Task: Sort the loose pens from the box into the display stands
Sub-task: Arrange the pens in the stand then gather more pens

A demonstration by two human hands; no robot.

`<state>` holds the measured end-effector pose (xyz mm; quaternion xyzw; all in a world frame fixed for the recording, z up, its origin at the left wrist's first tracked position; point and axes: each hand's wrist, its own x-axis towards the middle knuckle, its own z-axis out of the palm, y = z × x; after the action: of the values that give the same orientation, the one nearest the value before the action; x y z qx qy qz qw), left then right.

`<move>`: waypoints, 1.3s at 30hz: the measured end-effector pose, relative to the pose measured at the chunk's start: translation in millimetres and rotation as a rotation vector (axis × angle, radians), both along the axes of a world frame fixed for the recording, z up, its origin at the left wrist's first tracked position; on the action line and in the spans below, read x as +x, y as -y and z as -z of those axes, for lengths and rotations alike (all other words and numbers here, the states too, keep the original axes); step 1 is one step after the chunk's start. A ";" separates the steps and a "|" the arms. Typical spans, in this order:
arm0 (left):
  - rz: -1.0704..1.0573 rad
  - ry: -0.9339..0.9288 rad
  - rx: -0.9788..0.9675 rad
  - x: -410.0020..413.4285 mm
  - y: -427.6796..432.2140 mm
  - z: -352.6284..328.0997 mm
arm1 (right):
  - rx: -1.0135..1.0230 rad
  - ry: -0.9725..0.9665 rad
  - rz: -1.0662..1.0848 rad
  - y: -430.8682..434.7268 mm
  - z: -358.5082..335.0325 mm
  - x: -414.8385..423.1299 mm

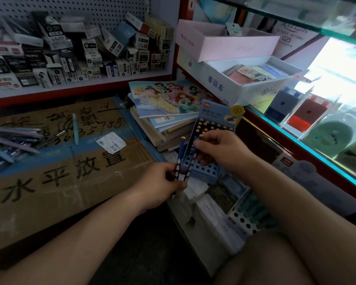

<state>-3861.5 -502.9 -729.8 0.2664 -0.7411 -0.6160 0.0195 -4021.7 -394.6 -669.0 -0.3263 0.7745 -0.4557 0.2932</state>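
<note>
Pens (179,157), seemingly light and stiff, I am gripping low in my left hand (158,182) while my right hand (220,149) is pinching one's top.

Left hand (162,182) grips pens (179,156); right hand (220,150) pinches one pen's top.
</note>
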 end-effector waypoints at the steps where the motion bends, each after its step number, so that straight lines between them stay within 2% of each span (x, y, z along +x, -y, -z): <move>1: -0.027 0.006 -0.011 0.0 2.2 1.0 | -0.030 -0.006 0.097 -2.3 -1.5 -5.6; 5: -0.110 -0.005 0.009 0.9 7.7 5.7 | -0.081 -0.228 0.373 -18.3 -3.5 -32.3; 12: -0.223 -0.075 0.015 -5.0 8.0 8.0 | 0.046 -0.416 0.401 -27.3 10.7 -50.9; 26: -0.271 -0.110 0.034 -7.5 9.0 9.7 | 0.130 -0.408 0.380 -26.9 13.2 -55.2; 30: -0.268 -0.108 0.044 -8.0 8.7 9.9 | 0.213 -0.372 0.350 -25.7 16.1 -56.6; 39: -0.257 -0.104 0.049 -8.3 7.7 11.3 | 0.412 -0.435 0.263 -20.8 16.9 -55.2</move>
<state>-3869.8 -510.6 -741.1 0.3271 -0.6836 -0.6393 0.1302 -4076.9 -373.8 -685.9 -0.2470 0.9304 -0.2431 0.1192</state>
